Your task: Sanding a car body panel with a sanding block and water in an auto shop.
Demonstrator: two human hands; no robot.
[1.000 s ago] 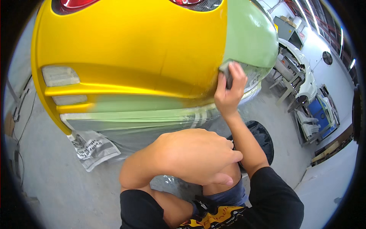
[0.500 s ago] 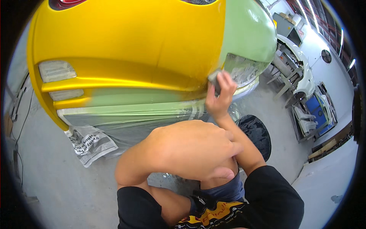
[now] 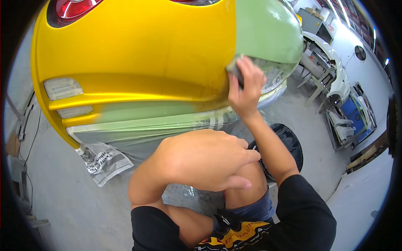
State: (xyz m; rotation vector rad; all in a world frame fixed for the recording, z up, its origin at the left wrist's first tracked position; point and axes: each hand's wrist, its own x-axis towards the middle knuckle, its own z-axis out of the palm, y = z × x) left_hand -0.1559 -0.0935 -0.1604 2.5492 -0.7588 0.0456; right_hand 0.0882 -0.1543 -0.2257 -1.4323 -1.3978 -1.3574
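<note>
While right hand [image 3: 246, 91] clamps grey pad [image 3: 233, 68] against yellow bumper [image 3: 138, 54], left hand [image 3: 201, 158] hangs loose, thumb [image 3: 240, 183] apart.

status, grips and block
Right grip holding small grey block against glossy yellow car panel; left grip loose above bare legs; grey plastic sheeting below, apart from block.

Right hand [image 3: 247, 88] partly hides grey block [image 3: 234, 71]; edge crops 2 lamps [image 3: 78, 7].

Black short-sleeved shirt [image 3: 307, 213], yellow-orange print [image 3: 244, 235] across front; blue-grey shorts [image 3: 253, 211].
</note>
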